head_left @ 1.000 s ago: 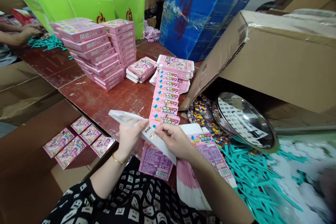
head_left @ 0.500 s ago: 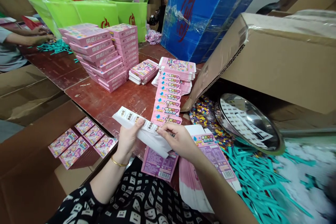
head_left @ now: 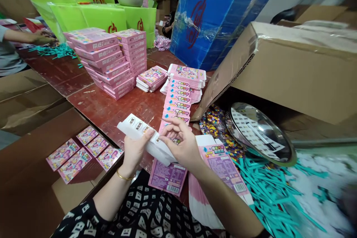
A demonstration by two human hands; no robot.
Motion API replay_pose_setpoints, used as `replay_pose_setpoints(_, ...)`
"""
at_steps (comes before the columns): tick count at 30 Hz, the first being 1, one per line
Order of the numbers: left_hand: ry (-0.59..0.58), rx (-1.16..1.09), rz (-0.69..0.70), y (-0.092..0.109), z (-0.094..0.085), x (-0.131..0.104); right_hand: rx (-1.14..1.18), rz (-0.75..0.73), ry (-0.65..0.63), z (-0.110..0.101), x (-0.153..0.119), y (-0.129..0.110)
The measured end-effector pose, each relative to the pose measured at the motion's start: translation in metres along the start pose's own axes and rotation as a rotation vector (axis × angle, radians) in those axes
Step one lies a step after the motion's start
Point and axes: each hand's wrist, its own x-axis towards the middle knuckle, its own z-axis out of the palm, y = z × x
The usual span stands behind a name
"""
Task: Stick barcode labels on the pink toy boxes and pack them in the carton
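My left hand (head_left: 134, 150) grips a white strip of round stickers (head_left: 133, 122) printed with dark characters, its thumb on top. At the strip's right end, my right hand (head_left: 181, 145) has thumb and index finger pinched at a round sticker; the fingers partly hide it. Below the strip lies a flat pink carton (head_left: 168, 178) with its barcode side up. Beyond my right hand, an overlapping row of flat pink cartons (head_left: 177, 103) runs away from me. A fanned pile of flat cartons (head_left: 220, 169) lies under my right forearm.
Stacked pink boxes (head_left: 97, 54) stand at the back left, and more fill a carton (head_left: 76, 160) lower left. Right are an open cardboard box (head_left: 292, 70), a metal bowl (head_left: 288, 148) with sticker sheets and teal plastic sticks (head_left: 267, 189). A co-worker's arm (head_left: 25, 38) shows far left.
My right hand has shifted slightly left along the sticker strip, its fingers more raised and curled. The strip stays in my left hand. The view has shifted slightly.
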Motion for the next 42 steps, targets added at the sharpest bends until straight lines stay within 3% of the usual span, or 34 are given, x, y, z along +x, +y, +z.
replay_pose_setpoints(3, 0.048, -0.014, -0.02, 0.0, -0.005, 0.009, 0.077, -0.11, 0.028, 0.0, 0.002, -0.005)
replay_pose_setpoints(5, 0.07, -0.044, -0.085, 0.003, -0.01, 0.016, 0.118, -0.144, 0.087, -0.015, 0.018, 0.004)
replay_pose_setpoints(8, 0.045, -0.101, -0.182, 0.011, -0.019, 0.022, 0.045, -0.079, 0.171, -0.056, 0.063, 0.042)
replay_pose_setpoints(12, 0.028, -0.135, -0.223, 0.021, -0.027, 0.025, -0.11, 0.097, 0.08, -0.103, 0.118, 0.107)
replay_pose_setpoints(15, 0.05, -0.112, -0.255, 0.021, -0.03, 0.03, -0.168, 0.11, 0.016, -0.112, 0.133, 0.136)
replay_pose_setpoints(18, 0.063, -0.098, -0.283, 0.017, -0.03, 0.037, -0.236, 0.108, -0.042, -0.107, 0.135, 0.147)
replay_pose_setpoints(25, 0.062, -0.094, -0.318, 0.011, -0.028, 0.049, -0.425, 0.021, 0.105, -0.116, 0.147, 0.153)
replay_pose_setpoints(31, 0.055, -0.131, -0.321, 0.008, -0.024, 0.055, -0.516, 0.122, 0.076, -0.118, 0.167, 0.164)
replay_pose_setpoints(35, 0.063, -0.151, -0.333, 0.009, -0.022, 0.055, -0.554, 0.146, 0.157, -0.116, 0.171, 0.167)
replay_pose_setpoints(40, 0.052, -0.151, -0.358, 0.009, -0.018, 0.048, -0.516, 0.066, 0.345, -0.1, 0.152, 0.133)
replay_pose_setpoints(42, 0.052, -0.167, -0.35, 0.008, -0.013, 0.044, -0.392, 0.036, 0.288, -0.077, 0.133, 0.107)
